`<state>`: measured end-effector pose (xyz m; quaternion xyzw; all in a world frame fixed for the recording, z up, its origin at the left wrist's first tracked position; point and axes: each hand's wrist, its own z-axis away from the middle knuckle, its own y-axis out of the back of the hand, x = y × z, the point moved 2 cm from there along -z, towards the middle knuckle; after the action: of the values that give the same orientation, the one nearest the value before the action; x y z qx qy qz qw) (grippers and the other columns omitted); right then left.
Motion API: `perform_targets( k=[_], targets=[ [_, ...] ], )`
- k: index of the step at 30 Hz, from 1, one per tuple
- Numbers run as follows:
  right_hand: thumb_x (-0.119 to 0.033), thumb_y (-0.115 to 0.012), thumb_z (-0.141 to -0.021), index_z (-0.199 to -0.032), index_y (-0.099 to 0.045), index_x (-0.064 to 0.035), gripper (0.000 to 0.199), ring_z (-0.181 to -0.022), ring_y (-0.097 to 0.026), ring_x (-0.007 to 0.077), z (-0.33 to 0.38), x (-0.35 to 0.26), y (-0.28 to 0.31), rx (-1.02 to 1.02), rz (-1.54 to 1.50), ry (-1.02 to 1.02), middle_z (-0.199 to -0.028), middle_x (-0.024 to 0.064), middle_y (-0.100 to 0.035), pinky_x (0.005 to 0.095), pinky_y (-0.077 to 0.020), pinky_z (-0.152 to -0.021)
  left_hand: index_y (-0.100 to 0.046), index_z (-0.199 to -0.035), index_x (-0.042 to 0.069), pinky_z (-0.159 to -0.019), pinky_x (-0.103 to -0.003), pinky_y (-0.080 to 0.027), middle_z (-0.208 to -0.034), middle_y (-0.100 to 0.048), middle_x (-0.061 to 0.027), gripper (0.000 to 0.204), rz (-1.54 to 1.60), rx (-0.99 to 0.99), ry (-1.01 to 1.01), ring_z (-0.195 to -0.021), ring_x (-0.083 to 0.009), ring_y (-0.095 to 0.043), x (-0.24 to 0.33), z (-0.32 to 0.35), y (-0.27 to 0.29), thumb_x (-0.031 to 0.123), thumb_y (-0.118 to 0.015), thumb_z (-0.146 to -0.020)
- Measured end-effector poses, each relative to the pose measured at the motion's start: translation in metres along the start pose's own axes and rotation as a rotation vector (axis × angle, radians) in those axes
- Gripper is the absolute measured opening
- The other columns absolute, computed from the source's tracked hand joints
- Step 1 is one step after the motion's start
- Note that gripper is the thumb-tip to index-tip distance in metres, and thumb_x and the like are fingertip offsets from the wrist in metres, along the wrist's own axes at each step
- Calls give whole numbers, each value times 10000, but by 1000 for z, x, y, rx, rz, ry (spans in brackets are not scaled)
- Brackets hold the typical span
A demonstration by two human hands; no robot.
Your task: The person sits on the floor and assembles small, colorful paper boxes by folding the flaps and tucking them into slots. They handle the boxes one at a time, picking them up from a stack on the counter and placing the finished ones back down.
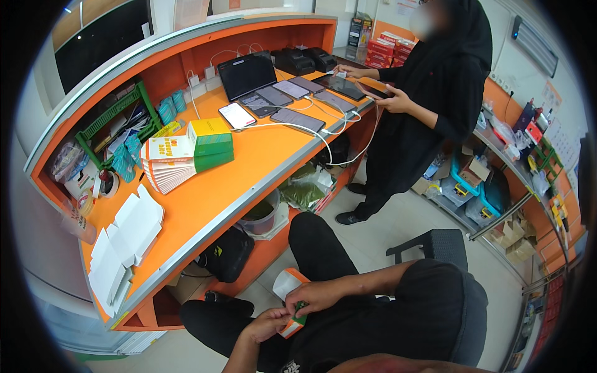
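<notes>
Low in front of my body, over my lap, I hold a small paper food box (288, 283), white inside with orange and green outside. My left hand (269, 324) pinches its lower left side. My right hand (313, 297) is closed over the box's middle, its fingers around a small dark green thing (300, 306) pressed against the box; its kind is too small and covered to tell. On the orange counter (205, 193) ahead lies a fanned stack of flat printed boxes (171, 155) in white, orange, green and yellow. White flattened boxes (127, 233) lie nearer its left end.
Several phones (273, 96) with white cables and a laptop (247, 74) cover the counter's far part. A person in black (435, 81) stands there holding a phone. A dark stool (429, 245) is at my right. A bucket (261, 214) and black bag (230, 253) sit under the counter.
</notes>
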<state>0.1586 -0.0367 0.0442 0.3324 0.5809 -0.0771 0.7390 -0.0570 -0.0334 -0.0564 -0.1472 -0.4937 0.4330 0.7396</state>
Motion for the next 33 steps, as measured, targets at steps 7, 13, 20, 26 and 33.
perform_targets(
  k=[7, 13, 20, 26, 33],
  targets=[
    [-142, -696, -932, -1030, -611, -35, 168, -868, -662, 229, -4, 4, 14, 120, -69, -158, -895, 94, -667, 366, -508, -767, -675, -1170, -17, -837, -206, -482, -976, -701, -23, 258, -366, 317, -214, -899, -73, -620, 49, 32, -19, 179, -587, -1027],
    [-177, -680, -972, -1027, -611, -27, 174, -791, -623, 107, -25, 20, 17, 138, -270, -113, -888, 40, -676, 298, -487, -688, -675, -1051, -1, -794, -240, -488, -933, -688, -5, 131, -462, 356, -381, -864, -65, -607, 67, 40, -28, 105, -611, -1009],
    [-166, -662, -984, -1021, -652, -32, 139, -889, -618, 57, -53, 32, 20, 8, -584, -228, -938, -8, -673, 243, -489, -793, -692, -1034, 3, -747, -270, -486, -889, -677, -57, 137, -865, 485, -460, -839, -128, -611, 108, 60, -25, 107, -672, -947],
    [-179, -643, -1002, -1092, -677, -35, 174, -926, -621, 44, -63, 28, 36, 450, -735, -101, -995, -12, -691, 227, -492, -825, -555, -1066, -12, -781, -321, -504, -1056, -605, -127, 227, -761, 1174, -930, -894, -186, -605, 110, 45, -31, 136, -677, -944],
    [-203, -633, -1010, -1150, -693, -12, 244, -928, -625, 47, -70, 25, 32, 574, -756, -79, -1021, 10, -706, 225, -497, -808, -503, -1313, -28, -879, -349, -503, -1155, -590, -158, 496, -590, 1041, -1125, -1058, -233, -610, 93, 3, -35, 370, -572, -1025]
  ],
)
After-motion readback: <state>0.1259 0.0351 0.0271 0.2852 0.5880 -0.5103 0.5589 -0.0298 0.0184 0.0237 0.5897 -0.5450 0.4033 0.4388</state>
